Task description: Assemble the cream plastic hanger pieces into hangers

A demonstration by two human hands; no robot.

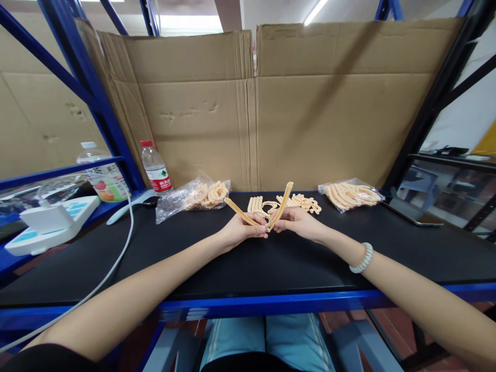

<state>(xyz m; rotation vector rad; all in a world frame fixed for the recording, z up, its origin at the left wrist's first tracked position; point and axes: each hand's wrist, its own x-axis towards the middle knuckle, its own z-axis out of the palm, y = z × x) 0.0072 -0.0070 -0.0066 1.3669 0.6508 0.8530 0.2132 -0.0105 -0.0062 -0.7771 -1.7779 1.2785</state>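
Observation:
My left hand (241, 229) is closed on a flat tan strip (237, 210) that slants up to the left. A second tan strip (285, 199), slanting up to the right, is pinched in my right hand (300, 223). Their lower ends come together between my fingertips in a V shape, above the black tabletop. Whether they are joined there is too small to tell. Just behind my hands lie several straight tan strips (254, 204), curved tan pieces (270, 206) and a cluster of small knobbed tan pieces (308, 203).
Clear plastic bags of tan parts lie at left (194, 195) and right (351, 194). A red-capped water bottle (155, 168), a pale-handled brush-like tool (129, 207) and a power strip (58, 227) with a white cable stand left. A dark flat device (413, 213) lies right. Cardboard (329, 108) walls the back.

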